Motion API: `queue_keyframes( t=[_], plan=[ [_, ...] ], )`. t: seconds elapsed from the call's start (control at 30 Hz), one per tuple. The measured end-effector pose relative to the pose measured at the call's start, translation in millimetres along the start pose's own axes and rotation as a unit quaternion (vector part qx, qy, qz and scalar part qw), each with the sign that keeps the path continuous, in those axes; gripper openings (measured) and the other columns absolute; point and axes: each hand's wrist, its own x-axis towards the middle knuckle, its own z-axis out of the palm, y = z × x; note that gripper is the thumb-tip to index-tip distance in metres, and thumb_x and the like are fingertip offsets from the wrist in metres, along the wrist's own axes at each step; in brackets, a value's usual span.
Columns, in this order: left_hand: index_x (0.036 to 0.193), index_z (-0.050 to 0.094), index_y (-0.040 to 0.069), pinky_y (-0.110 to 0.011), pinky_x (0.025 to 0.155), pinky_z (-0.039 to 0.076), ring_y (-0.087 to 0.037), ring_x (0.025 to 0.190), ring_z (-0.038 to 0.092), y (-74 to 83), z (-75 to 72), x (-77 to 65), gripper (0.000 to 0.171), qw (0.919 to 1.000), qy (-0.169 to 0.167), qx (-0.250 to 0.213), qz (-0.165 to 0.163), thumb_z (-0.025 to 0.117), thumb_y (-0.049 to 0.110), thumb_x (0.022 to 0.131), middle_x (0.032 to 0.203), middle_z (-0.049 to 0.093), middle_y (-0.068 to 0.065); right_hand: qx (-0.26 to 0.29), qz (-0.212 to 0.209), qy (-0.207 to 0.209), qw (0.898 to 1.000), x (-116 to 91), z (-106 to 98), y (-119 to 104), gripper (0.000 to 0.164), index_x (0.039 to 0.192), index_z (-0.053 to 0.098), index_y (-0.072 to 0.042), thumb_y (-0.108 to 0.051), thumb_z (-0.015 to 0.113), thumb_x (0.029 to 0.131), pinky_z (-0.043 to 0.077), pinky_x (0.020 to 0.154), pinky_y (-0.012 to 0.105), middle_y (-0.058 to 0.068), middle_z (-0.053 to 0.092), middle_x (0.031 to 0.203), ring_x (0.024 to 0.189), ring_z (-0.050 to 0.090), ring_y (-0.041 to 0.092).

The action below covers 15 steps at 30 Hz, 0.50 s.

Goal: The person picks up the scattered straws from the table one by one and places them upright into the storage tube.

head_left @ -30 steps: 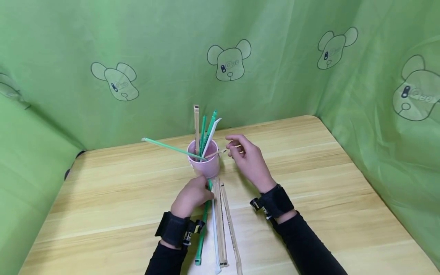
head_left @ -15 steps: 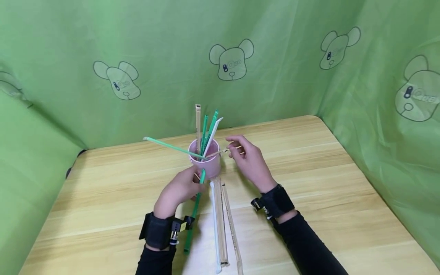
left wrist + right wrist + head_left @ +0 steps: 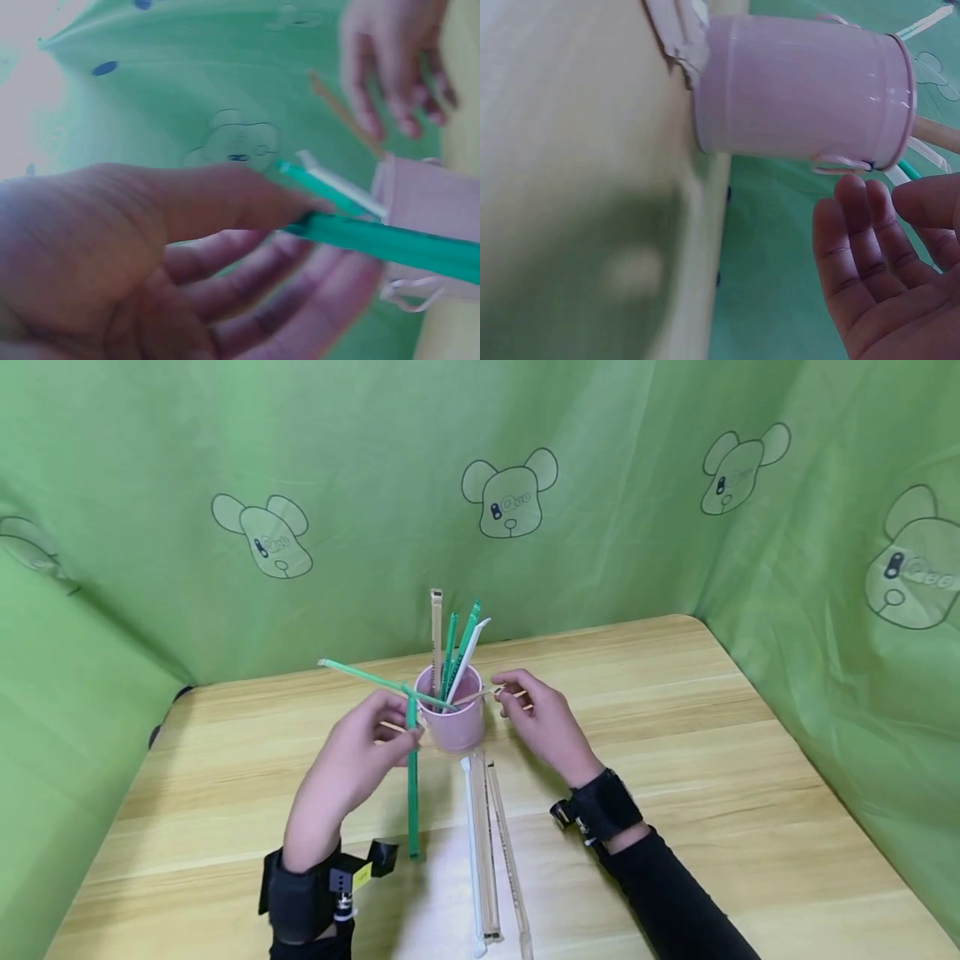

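Head view: dark green wrapped straw (image 3: 413, 793) held between thumb and fingers of the left hand (image 3: 356, 747), just left of and nearer than the pink bucket (image 3: 456, 735). Lower end pointing down toward the person, over the wooden tabletop (image 3: 675, 793); upper end overlapping a pale green straw (image 3: 363, 675) slanting out over the bucket's left rim, contact between the two impossible to tell. Left wrist view: thumb laid along the dark green straw, fingers curved behind it. Right hand (image 3: 551, 722) well apart from the dark green straw, on the bucket's other side, fingers loosely bent. At its fingertips, end of a short tan straw (image 3: 476, 697) leaning over the right rim; pinch or mere nearness impossible to tell. Also standing in the bucket: tall tan straw (image 3: 437, 631), two green straws (image 3: 450, 643) and white straw (image 3: 473, 647). On the tabletop in front, between the forearms: another white straw (image 3: 473, 852) beside tan wrapped straws (image 3: 510, 860), all lengthwise toward the person. On both wrists, black bands (image 3: 607, 806) with small cameras. Behind and at the sides, green curtain (image 3: 390, 527) with outlined bear heads.
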Motion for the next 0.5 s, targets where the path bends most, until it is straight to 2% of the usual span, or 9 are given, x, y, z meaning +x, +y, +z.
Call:
queue_keyframes(
  t=[0.17,0.27,0.37,0.5],
  plan=[
    [0.122,0.060,-0.001,-0.033,0.085,0.062,-0.028,0.107,0.071,3.5,-12.3,-6.6,0.021,0.9965,0.072,-0.020,0.038,0.068,0.006,0.104,0.117,0.070,-0.016,-0.014,0.007,-0.015,1.000,-8,9,7,0.022,0.129,0.068,-0.006,-0.007,0.064,0.107,0.060,0.085,0.039,0.011,0.073,0.113,0.095,0.070,0.024],
    [0.120,0.060,-0.001,-0.030,0.086,0.062,-0.025,0.104,0.071,4.5,-15.8,-9.1,0.019,0.9899,0.115,-0.046,0.068,0.069,0.005,0.104,0.116,0.072,-0.015,-0.021,0.017,-0.023,0.999,-13,15,9,0.023,0.129,0.068,-0.006,-0.006,0.064,0.106,0.059,0.087,0.041,0.012,0.073,0.118,0.098,0.069,0.021],
    [0.118,0.060,-0.003,-0.032,0.086,0.062,-0.024,0.100,0.072,6.1,-16.3,-11.5,0.019,0.9753,0.166,-0.087,0.118,0.069,-0.001,0.102,0.112,0.073,-0.016,-0.020,0.041,-0.030,0.998,-16,19,8,0.026,0.132,0.066,-0.004,-0.003,0.063,0.106,0.059,0.087,0.042,0.015,0.073,0.117,0.097,0.069,0.022],
    [0.117,0.059,-0.009,-0.034,0.085,0.063,-0.028,0.098,0.072,8.6,-14.6,-12.3,0.021,0.9443,0.224,-0.143,0.194,0.070,-0.008,0.099,0.109,0.072,-0.016,-0.040,0.079,-0.038,0.995,-20,21,4,0.023,0.129,0.066,-0.003,-0.006,0.062,0.106,0.059,0.086,0.043,0.013,0.073,0.110,0.094,0.069,0.022]
  ],
)
